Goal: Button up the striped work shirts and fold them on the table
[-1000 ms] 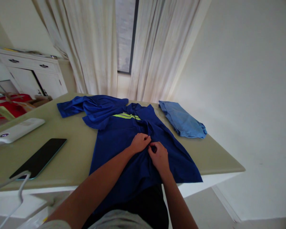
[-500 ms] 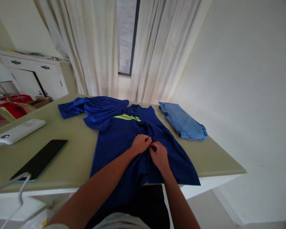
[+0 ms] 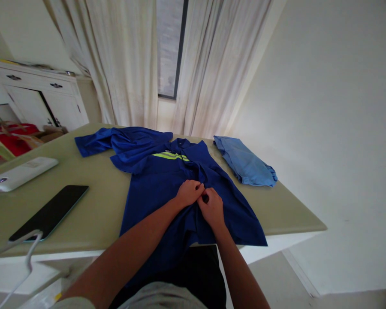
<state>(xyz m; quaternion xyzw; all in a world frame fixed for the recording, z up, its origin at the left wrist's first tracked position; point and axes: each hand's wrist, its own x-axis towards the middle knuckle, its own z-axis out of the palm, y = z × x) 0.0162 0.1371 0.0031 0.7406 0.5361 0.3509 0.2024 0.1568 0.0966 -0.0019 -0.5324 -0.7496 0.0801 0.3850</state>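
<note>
A dark blue shirt (image 3: 157,184) with a yellow-green chest stripe lies spread on the pale green table (image 3: 96,206), its lower hem hanging over the near edge. My left hand (image 3: 188,193) and my right hand (image 3: 210,208) meet at the shirt's front opening, knuckles almost touching. Both hands are closed, each pinching an edge of the fabric at the placket. What sits between the fingertips looks like a small dark button, too small to be sure.
A folded light blue garment (image 3: 244,161) rests at the table's far right. A black phone (image 3: 49,212) and a white power bank (image 3: 21,174) lie at the left, with a white cable (image 3: 22,249) at the near edge. Curtains (image 3: 128,64) and a white cabinet (image 3: 41,94) stand behind.
My two hands have drawn slightly closer together on the shirt's front. The view has shifted a little; the shirt's hem has slid slightly.
</note>
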